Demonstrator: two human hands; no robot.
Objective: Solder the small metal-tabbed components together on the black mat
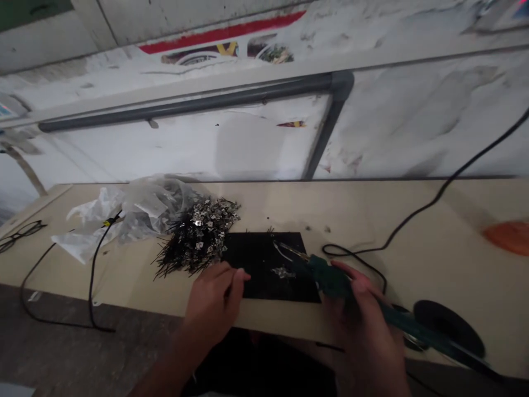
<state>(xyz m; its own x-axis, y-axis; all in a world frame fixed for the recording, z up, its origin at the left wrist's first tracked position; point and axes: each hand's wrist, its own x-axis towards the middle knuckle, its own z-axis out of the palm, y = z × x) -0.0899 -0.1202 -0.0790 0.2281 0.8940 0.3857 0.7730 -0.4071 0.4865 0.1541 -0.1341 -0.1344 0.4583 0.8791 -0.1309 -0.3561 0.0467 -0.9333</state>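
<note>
My right hand [361,314] is wrapped round the dark green handle of a soldering iron [326,274], whose metal tip [289,251] points left over a black mat [264,264]. A small shiny metal piece [283,272] lies on the mat just below the tip. My left hand [217,300] rests at the mat's left edge with fingers curled and thumb pressed to forefinger; whatever it pinches is too small to make out. Just beyond it lies a heap of small metal parts with thin dark leads [196,237].
A crumpled clear plastic bag [132,212] lies behind the heap. The iron's black cable [413,215] runs right and up across the beige bench [433,259]. A black round disc [448,325] sits at the front right, an orange object [508,236] far right, eyeglasses [20,234] far left.
</note>
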